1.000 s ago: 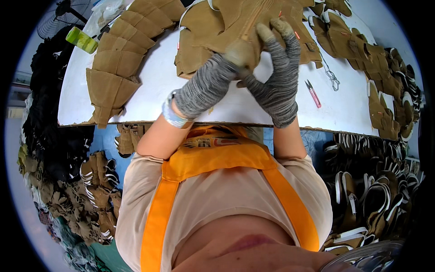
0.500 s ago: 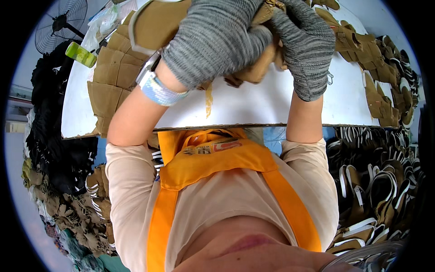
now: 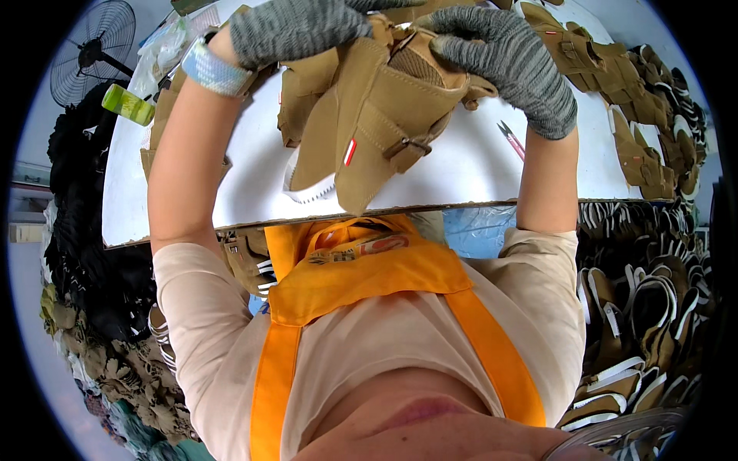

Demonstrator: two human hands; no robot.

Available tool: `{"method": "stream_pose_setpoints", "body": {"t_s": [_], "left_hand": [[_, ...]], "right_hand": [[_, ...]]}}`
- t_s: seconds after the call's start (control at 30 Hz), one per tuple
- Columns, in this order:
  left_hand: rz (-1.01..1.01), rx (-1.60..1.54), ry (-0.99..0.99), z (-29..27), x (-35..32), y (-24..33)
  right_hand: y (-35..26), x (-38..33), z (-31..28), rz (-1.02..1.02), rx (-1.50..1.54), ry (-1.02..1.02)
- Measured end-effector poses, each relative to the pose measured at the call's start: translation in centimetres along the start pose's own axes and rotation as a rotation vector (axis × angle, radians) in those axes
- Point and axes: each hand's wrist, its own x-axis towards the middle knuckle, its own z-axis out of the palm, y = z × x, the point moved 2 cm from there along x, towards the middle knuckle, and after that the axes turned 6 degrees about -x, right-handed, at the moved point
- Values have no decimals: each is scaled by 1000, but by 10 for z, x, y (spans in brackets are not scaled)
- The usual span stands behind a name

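Observation:
A brown shoe upper (image 3: 369,115) with a buckled strap, a small red-and-white tag and a white-edged border hangs over the near part of the white table (image 3: 254,180). My left hand (image 3: 296,32), in a grey knit glove, grips its top edge at the left; those fingertips are partly hidden. On the other side my gloved right hand (image 3: 511,63) pinches the upper's opening, thumb pressed along the rim. Behind it lies another brown upper (image 3: 302,96). Pointed snips (image 3: 510,140) with a reddish handle rest on the table beside my right wrist.
Brown uppers (image 3: 603,77) overlap in a row along the table's right side. At the left edge are a green container (image 3: 127,104) and a clear plastic bag (image 3: 163,48), with a fan (image 3: 91,52) beyond. White-edged shoe parts (image 3: 646,307) fill the lower right; dark material (image 3: 96,207) hangs at left.
My hands have moved apart, the left one up and leftward. The upper, mostly hidden behind the gloves before, now hangs in plain view. The snips have come into sight.

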Motion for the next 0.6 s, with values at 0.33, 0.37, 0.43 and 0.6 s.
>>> {"method": "stream_pose_setpoints", "body": {"t_s": [0.33, 0.37, 0.43, 0.6], "left_hand": [[-85, 143, 70, 39, -25, -39], [-160, 143, 103, 46, -24, -31], [-294, 160, 126, 55, -28, -16], [-308, 0, 15, 52, -25, 15]], "right_hand": [[-8, -29, 30, 21, -123, -148], [-3, -33, 36, -42, -233, -113], [-3, -35, 47, -70, -314, -64], [0, -28, 52, -94, -350, -92]]}}
